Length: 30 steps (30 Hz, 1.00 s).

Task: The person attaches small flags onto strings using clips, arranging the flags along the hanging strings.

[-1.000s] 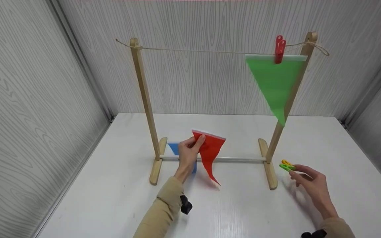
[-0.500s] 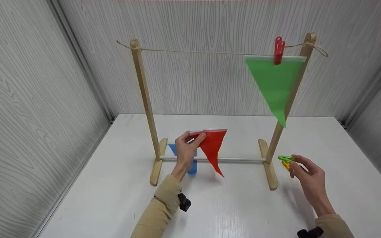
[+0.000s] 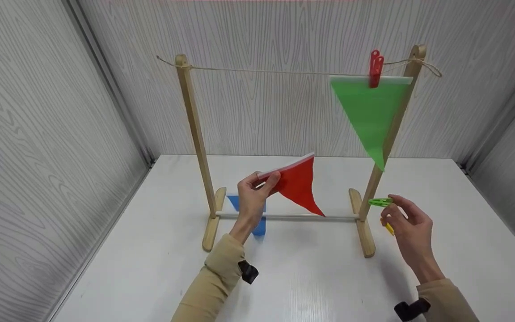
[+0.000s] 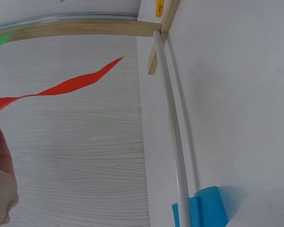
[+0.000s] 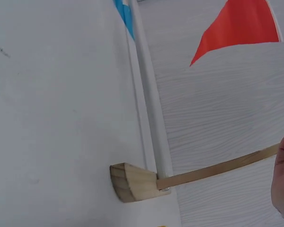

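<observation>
In the head view, my left hand [image 3: 253, 201] pinches a red triangular pennant [image 3: 300, 181] by the left end of its white top edge, which slants up to the right. My right hand [image 3: 411, 226] pinches a green clothespin [image 3: 379, 202] between thumb and fingers near the stand's right post. A yellow clothespin [image 3: 388, 226], partly hidden by that hand, appears to lie on the table. A green pennant [image 3: 369, 112] hangs from the string [image 3: 262, 71], held by a red clothespin [image 3: 375, 71]. Blue pennant material [image 4: 210, 205] lies by the stand's low crossbar [image 4: 173, 123].
The wooden stand has a left post [image 3: 195, 129] and a right post [image 3: 396, 129] on flat feet, joined by the low crossbar. It stands on a white table [image 3: 311, 277]. Wood-grain panels [image 3: 257, 27] close off the back and both sides.
The red pennant has risen slightly, its free end swinging up and right. My right hand has moved up and left with the green clothespin, away from the yellow one.
</observation>
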Motion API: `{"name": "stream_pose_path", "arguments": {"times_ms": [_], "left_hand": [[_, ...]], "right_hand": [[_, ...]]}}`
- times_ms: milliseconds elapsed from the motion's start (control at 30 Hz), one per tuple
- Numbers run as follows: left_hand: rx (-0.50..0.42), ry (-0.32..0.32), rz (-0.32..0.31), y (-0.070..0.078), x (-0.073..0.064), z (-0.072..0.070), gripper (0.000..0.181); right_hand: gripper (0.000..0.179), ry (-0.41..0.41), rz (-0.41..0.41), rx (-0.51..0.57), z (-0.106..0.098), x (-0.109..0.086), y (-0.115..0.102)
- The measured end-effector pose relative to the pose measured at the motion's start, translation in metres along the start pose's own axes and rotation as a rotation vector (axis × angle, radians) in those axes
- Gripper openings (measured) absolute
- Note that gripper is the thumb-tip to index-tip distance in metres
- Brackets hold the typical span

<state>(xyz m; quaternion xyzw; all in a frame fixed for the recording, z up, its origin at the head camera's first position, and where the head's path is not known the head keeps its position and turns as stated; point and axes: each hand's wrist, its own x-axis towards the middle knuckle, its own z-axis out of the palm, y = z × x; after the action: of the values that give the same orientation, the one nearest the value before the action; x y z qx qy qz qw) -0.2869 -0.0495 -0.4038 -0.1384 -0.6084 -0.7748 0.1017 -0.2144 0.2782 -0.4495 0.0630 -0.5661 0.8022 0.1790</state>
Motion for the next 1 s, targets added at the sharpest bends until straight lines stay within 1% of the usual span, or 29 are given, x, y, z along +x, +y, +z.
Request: {"name": "stream_pose_path", "arguments": {"times_ms": [200, 300, 367, 533, 667, 733, 833, 900, 1000], "left_hand": [[0.013, 0.019, 0.022, 0.007, -0.001, 0.003, 0.028], [0.02, 0.032, 0.024, 0.011, -0.002, 0.004, 0.027], [0.019, 0.039, 0.018, 0.014, -0.003, 0.005, 0.027], [0.007, 0.058, -0.016, 0.02, -0.003, 0.009, 0.028], [-0.029, 0.071, -0.02, 0.026, -0.001, 0.012, 0.029], [-0.062, 0.073, -0.017, 0.03, 0.001, 0.013, 0.03], [-0.086, 0.074, -0.006, 0.036, 0.003, 0.014, 0.031], [-0.089, 0.079, 0.0, 0.039, 0.005, 0.015, 0.031], [-0.087, 0.088, 0.006, 0.045, 0.006, 0.017, 0.031]], "right_hand": [[0.025, -0.106, -0.08, 0.077, 0.013, 0.004, -0.009], [0.027, -0.159, -0.118, 0.096, 0.019, 0.006, -0.013], [0.028, -0.168, -0.125, 0.092, 0.024, 0.008, -0.015], [0.031, -0.119, -0.1, 0.07, 0.039, 0.013, -0.024], [0.029, -0.111, -0.109, 0.08, 0.052, 0.018, -0.032], [0.027, -0.135, -0.128, 0.109, 0.059, 0.02, -0.037], [0.025, -0.186, -0.16, 0.169, 0.07, 0.023, -0.045], [0.024, -0.221, -0.181, 0.205, 0.077, 0.025, -0.051], [0.023, -0.245, -0.21, 0.218, 0.085, 0.03, -0.059]]}}
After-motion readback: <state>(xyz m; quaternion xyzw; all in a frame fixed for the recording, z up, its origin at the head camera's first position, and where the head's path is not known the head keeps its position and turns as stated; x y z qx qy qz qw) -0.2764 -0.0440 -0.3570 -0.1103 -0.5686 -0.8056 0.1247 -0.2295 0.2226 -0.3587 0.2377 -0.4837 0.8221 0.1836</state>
